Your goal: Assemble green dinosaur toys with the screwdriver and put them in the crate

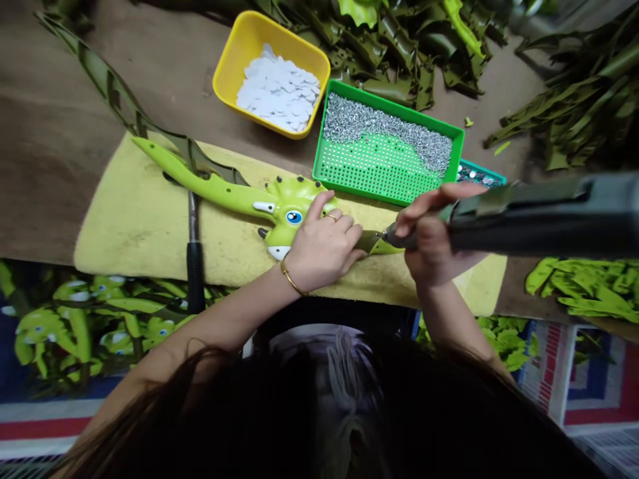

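Observation:
A lime-green plastic toy dinosaur piece (219,194) with a blue eye and dark spikes lies on the yellow cloth (114,226). My left hand (324,246) is closed over its head end and presses it down. In my right hand (434,233) is a dark electric screwdriver (539,216), pointing left. Its tip meets an olive strip (369,241) at the right end of the toy, where a small screw seems to sit. A hammer (194,266) with a black grip lies left of the toy, its head hidden under the plastic.
Behind the cloth stand a yellow bin (224,86) of white discs and a green tray (384,193) of screws. Olive plastic parts (399,40) are heaped at the back. Lime pieces (589,286) lie at right, and dinosaur pieces (100,319) fill the lower left.

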A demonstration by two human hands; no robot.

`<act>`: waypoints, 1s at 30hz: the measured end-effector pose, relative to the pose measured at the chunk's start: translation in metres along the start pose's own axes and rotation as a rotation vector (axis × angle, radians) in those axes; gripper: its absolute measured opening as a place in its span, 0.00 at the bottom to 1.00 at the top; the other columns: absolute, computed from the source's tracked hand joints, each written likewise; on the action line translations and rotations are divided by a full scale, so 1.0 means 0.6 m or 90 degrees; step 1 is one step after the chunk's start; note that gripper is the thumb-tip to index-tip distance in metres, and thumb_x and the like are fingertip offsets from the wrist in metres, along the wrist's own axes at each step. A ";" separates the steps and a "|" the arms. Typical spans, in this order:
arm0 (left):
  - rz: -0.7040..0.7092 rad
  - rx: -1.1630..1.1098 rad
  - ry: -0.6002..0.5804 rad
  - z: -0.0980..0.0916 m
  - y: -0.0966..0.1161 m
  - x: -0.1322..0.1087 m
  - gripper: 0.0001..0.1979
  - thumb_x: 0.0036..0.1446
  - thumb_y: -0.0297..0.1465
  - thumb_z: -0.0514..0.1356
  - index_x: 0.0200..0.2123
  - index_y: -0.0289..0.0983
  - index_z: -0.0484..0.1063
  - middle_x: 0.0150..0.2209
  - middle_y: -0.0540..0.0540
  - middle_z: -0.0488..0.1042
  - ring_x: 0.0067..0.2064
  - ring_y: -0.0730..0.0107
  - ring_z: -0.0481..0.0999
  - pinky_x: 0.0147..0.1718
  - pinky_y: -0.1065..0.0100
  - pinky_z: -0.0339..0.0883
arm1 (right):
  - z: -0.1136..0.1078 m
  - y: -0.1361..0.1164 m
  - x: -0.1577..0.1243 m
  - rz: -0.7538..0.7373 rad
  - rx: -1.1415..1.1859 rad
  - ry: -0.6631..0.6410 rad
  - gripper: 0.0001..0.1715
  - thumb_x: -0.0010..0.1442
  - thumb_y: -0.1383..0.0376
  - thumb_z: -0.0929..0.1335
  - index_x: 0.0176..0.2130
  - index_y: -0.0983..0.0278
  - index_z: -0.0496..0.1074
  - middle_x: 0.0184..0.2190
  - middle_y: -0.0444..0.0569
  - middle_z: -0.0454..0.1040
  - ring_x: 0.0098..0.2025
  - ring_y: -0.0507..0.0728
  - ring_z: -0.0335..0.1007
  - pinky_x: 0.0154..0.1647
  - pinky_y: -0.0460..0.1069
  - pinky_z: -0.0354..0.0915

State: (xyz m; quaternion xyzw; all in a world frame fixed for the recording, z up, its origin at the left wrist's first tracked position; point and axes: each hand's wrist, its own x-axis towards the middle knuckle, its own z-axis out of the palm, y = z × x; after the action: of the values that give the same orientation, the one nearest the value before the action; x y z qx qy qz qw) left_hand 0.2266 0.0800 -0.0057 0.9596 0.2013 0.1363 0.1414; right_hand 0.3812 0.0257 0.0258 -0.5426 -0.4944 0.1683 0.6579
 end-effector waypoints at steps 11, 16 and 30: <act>-0.136 -0.032 0.226 -0.041 -0.014 -0.085 0.10 0.59 0.32 0.62 0.44 0.37 0.73 0.47 0.37 0.76 0.49 0.54 0.75 0.49 0.49 0.70 | 0.037 0.140 0.137 -0.031 0.000 0.336 0.27 0.53 0.40 0.68 0.44 0.54 0.67 0.35 0.42 0.70 0.22 0.49 0.65 0.22 0.50 0.65; -0.571 -0.327 0.225 -0.046 -0.043 -0.159 0.16 0.56 0.39 0.64 0.44 0.38 0.68 0.31 0.49 0.75 0.26 0.71 0.75 0.24 0.68 0.72 | 0.033 0.154 0.130 -0.051 0.026 0.352 0.28 0.52 0.41 0.70 0.47 0.51 0.67 0.33 0.41 0.70 0.22 0.50 0.62 0.24 0.52 0.64; -0.713 -0.863 0.189 -0.035 -0.042 -0.125 0.32 0.37 0.41 0.74 0.38 0.36 0.60 0.27 0.50 0.77 0.26 0.67 0.80 0.28 0.67 0.79 | 0.034 0.117 0.125 -0.069 0.011 0.322 0.23 0.50 0.44 0.71 0.33 0.60 0.68 0.25 0.40 0.69 0.20 0.49 0.65 0.22 0.50 0.64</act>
State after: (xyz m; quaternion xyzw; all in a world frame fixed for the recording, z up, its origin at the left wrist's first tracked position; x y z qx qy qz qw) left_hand 0.1451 0.0747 -0.0098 0.4033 0.5329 0.2602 0.6969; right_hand 0.4205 0.1188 -0.0026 -0.5346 -0.3411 -0.0036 0.7732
